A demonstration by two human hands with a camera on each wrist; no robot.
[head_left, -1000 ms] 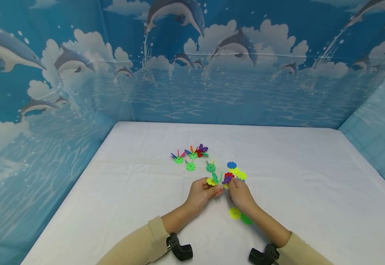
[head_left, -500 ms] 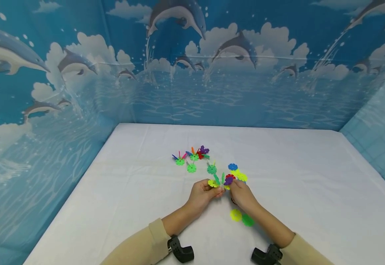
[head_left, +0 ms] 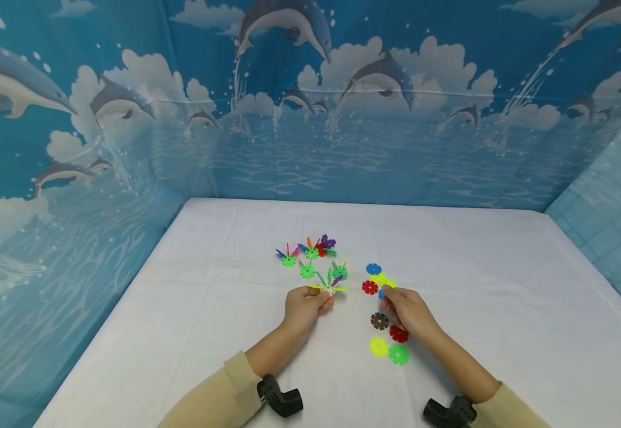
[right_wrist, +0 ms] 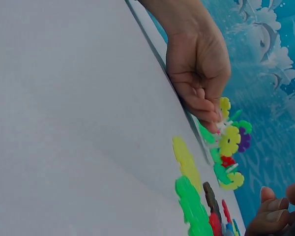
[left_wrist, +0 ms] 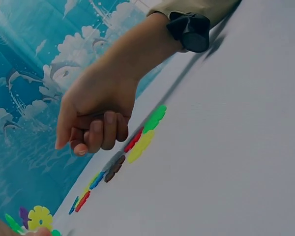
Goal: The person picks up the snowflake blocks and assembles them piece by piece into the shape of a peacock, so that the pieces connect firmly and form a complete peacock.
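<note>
My left hand (head_left: 303, 308) pinches a small flower-like assembly (head_left: 329, 286) by its pale middle; yellow, green and purple discs stick out around it. In the right wrist view the left hand (right_wrist: 199, 69) has its fingertips at that piece, which overlaps other built pieces behind. My right hand (head_left: 410, 310) is over the loose discs at the right, its fingertips by a blue disc (head_left: 381, 294), and contact cannot be told. The left wrist view shows the right hand (left_wrist: 101, 108) with several fingers bent and no disc visible in it.
Built clusters with green bases (head_left: 289, 260) stand behind the left hand. Loose discs lie around the right hand: red (head_left: 370, 288), brown (head_left: 379, 321), yellow (head_left: 378, 346), green (head_left: 398, 354) and others. A dolphin-print curtain (head_left: 310, 160) borders the white table (head_left: 224, 238).
The hands have moved apart: the left went slightly left with the assembly, the right moved right over the discs. The purple disc is now on the assembly, away from the right hand.
</note>
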